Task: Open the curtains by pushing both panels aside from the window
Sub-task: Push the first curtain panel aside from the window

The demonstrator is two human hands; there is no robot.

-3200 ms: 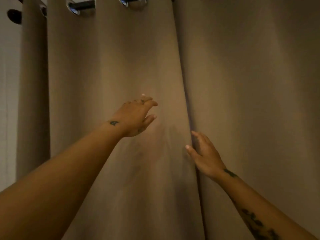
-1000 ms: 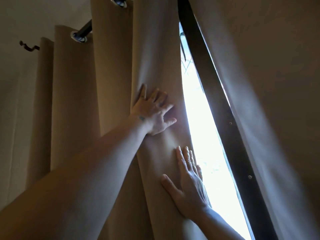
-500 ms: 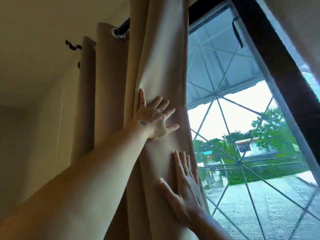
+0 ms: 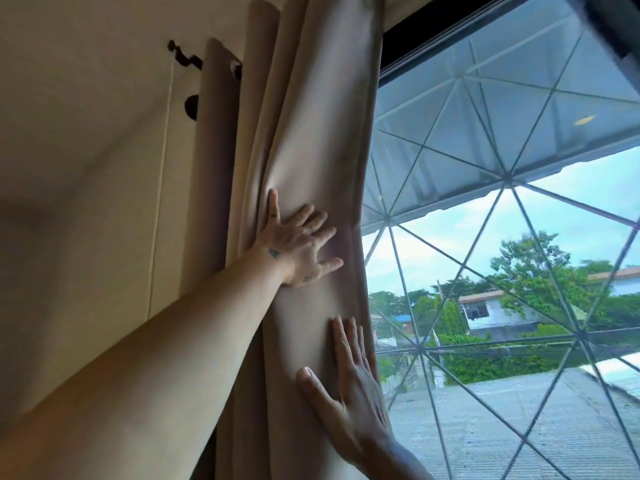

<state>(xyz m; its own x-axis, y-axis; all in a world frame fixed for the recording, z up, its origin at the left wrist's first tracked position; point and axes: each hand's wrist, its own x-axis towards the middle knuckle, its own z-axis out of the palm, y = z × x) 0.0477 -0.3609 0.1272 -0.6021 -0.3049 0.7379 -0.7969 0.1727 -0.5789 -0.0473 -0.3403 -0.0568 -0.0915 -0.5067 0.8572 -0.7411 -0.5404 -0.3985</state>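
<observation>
Both flat, splayed hands, left hand [image 4: 294,244] and right hand [image 4: 349,386], press the bunched left panel [image 4: 311,150] aside, gripping nothing; the right panel seems out of view.

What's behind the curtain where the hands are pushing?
You can't see behind the curtain; the bunched cloth and both flat hands, left hand and right hand, cover it. Beside it, the uncovered window shows metal bars, trees and houses.
</observation>
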